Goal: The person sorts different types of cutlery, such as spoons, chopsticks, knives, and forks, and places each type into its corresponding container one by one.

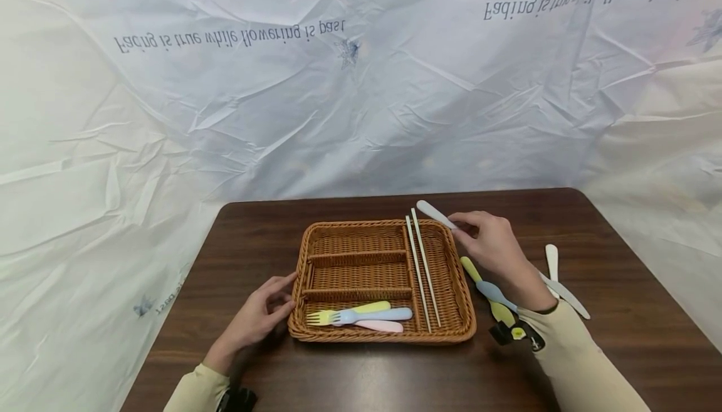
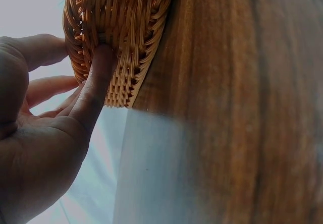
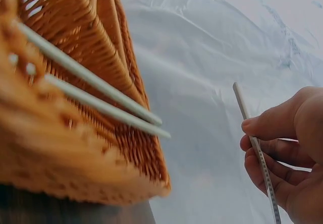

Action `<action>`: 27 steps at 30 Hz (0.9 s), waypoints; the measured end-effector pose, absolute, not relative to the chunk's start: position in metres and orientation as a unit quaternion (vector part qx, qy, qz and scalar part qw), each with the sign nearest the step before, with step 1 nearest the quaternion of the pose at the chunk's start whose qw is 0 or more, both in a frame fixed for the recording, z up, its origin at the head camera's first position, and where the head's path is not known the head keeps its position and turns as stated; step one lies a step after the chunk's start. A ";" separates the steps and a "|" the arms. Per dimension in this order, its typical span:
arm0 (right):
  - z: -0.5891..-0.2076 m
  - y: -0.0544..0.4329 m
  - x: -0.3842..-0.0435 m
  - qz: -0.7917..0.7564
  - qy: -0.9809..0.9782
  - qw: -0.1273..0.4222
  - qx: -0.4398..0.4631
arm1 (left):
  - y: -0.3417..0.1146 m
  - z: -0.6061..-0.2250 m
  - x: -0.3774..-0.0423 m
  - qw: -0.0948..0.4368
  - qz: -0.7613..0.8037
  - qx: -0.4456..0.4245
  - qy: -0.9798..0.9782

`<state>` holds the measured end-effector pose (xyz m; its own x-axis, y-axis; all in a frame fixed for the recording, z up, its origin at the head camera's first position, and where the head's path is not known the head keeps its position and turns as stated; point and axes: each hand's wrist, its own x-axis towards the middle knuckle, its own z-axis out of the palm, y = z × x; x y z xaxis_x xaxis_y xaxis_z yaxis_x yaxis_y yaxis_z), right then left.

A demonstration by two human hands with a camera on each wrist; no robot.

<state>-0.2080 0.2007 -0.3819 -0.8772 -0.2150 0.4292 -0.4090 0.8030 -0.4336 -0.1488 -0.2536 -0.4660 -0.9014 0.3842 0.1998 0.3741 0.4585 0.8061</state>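
My right hand [image 1: 491, 239] pinches a white knife [image 1: 434, 213] between thumb and fingers, above the right rim of a brown wicker tray [image 1: 383, 337]. Its serrated edge shows in the right wrist view, below the fingertips. My left hand [image 1: 256, 315] touches the tray's left side, thumb against the outer wall and fingers at the rim. Two pale chopsticks [image 1: 420, 268] lie lengthwise over the tray's right compartment, their far ends above the back rim. In the front left compartment lie a yellow fork [image 1: 375, 306], a blue fork [image 1: 383, 315] and a pink-handled piece [image 1: 380, 326].
Right of the tray, a yellow spoon [image 1: 502, 313] and a blue utensil [image 1: 489, 291] overlap on the dark wooden table [image 1: 361, 374]. White knives [image 1: 571, 299] lie farther right, partly behind my forearm. A pale printed sheet [image 1: 361, 117] hangs behind the table.
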 end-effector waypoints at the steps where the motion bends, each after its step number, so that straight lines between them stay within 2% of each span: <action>1: -0.381 0.198 -0.208 0.265 -0.931 0.184 0.171 | -0.254 -0.466 -0.149 0.004 0.472 0.222 0.853; 27: -0.376 0.126 -0.208 0.303 -0.905 0.154 0.257 | -0.254 -0.464 -0.149 0.017 0.488 0.224 0.843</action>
<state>-0.2080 0.1265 -0.3761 -0.8201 -0.3725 0.4343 -0.5589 0.6843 -0.4684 -0.1488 -0.2540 -0.4635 -0.8986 0.3952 0.1905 0.3618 0.4221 0.8312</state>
